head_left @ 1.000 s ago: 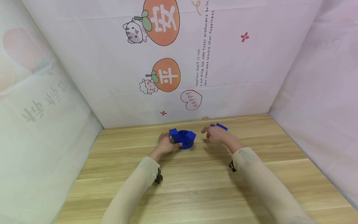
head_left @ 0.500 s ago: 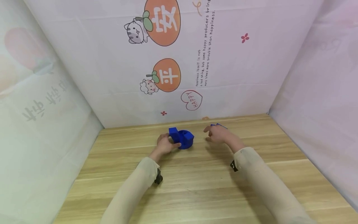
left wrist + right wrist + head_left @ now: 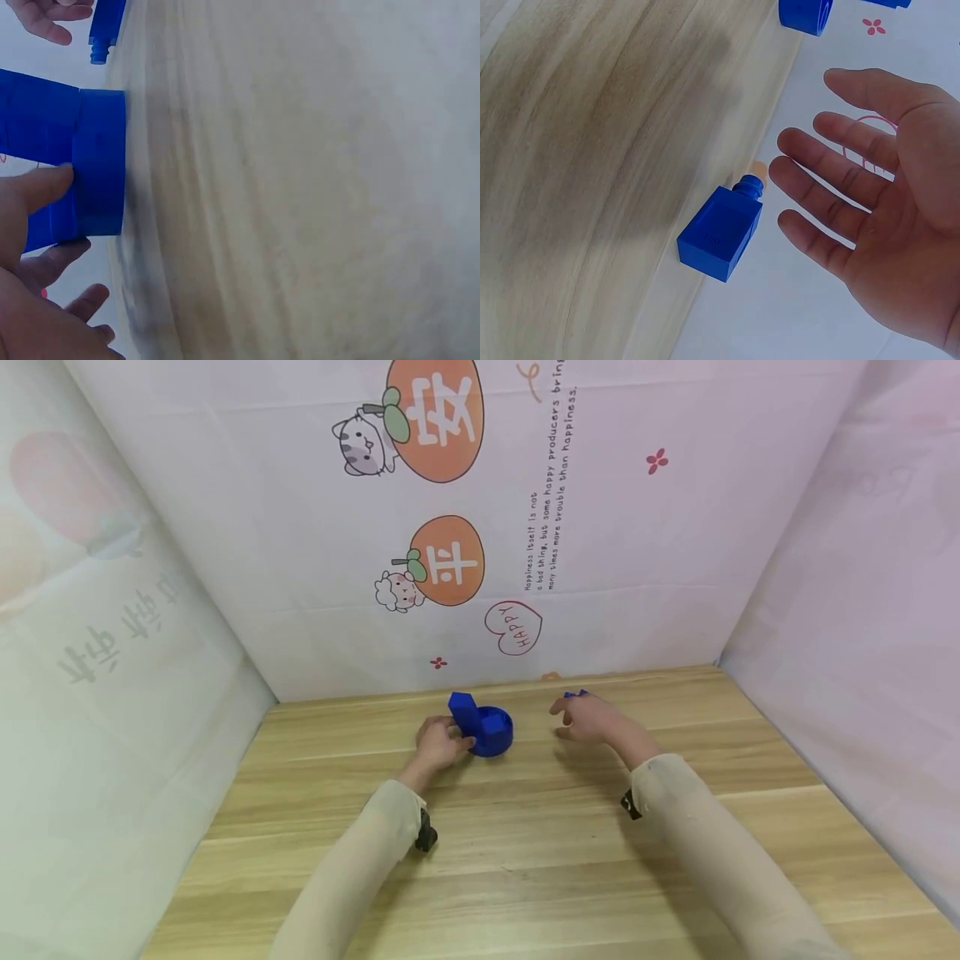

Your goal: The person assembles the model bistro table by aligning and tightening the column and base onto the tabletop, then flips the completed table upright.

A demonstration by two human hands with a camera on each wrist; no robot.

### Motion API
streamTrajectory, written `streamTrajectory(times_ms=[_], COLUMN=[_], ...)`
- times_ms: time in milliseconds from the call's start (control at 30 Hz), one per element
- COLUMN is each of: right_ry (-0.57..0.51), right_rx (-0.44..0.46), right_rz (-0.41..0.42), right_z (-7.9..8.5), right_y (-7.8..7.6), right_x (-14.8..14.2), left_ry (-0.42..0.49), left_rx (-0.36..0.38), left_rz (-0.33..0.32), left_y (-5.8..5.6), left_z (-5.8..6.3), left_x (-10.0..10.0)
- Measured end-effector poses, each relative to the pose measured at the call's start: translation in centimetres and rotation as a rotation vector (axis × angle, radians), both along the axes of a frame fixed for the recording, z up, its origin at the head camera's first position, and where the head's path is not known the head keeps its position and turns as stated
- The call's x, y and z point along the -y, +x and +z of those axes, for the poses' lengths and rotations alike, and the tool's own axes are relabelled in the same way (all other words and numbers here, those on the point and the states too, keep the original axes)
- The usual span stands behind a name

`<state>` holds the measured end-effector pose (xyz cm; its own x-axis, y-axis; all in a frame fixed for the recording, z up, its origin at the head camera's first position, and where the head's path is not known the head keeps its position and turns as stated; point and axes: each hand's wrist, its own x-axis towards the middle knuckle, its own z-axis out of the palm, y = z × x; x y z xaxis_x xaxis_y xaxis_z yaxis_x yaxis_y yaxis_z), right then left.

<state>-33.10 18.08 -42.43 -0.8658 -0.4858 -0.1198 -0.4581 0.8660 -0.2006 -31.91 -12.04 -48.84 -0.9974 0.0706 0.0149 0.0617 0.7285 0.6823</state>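
Sleeves (image 3: 348, 877) of a pale colour are stretched forward over the wooden table (image 3: 517, 877), with a small black device (image 3: 427, 832) worn at each wrist. At the end of one, the left hand (image 3: 437, 747) is placed low, and the round blue base (image 3: 495, 745) is gripped at its left side between thumb and fingers. By this one-sided hold the base could be tipped or slid, should it be pressed off-centre. The leaning post (image 3: 465, 717) is slanted out toward that hand and could be knocked askew by a tightened thumb; how firmly it is seated cannot be told. The second post (image 3: 493, 724) is seen almost end-on, within the rim of the base.

To the right, well apart from the base, the right hand (image 3: 591, 722) is held above the table with palm turned inward, fingers spread and lightly bent, nothing grasped. Just beyond its fingertips, not touched, the loose blue block (image 3: 721, 231) is laid on its side near the back edge, its ridged neck (image 3: 748, 187) pointed toward the wall. It could be nudged or rolled by a careless fingertip, since it is partly hidden behind the hand in the head view. Behind everything, a printed white sheet (image 3: 622, 552) is hung.
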Motion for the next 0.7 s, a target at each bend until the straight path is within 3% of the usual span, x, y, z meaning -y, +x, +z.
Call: streamTrajectory(times_ms=[300, 600, 700], right_ry=[-0.010, -0.023, -0.026], right_rx=[0.008, 0.019, 0.020], right_rz=[-0.028, -0.047, -0.050], right_z=[0.2, -0.1, -0.2], right_y=[0.3, 0.1, 0.0], right_x=[-0.1, -0.5, -0.7], left_ry=[-0.030, 0.017, 0.035], left_rx=[-0.039, -0.216, -0.236], left_rz=[0.005, -0.014, -0.017], left_y=[0.0, -0.2, -0.2], left_z=[0.1, -0.9, -1.1], left_x=[-0.1, 0.0, 0.0])
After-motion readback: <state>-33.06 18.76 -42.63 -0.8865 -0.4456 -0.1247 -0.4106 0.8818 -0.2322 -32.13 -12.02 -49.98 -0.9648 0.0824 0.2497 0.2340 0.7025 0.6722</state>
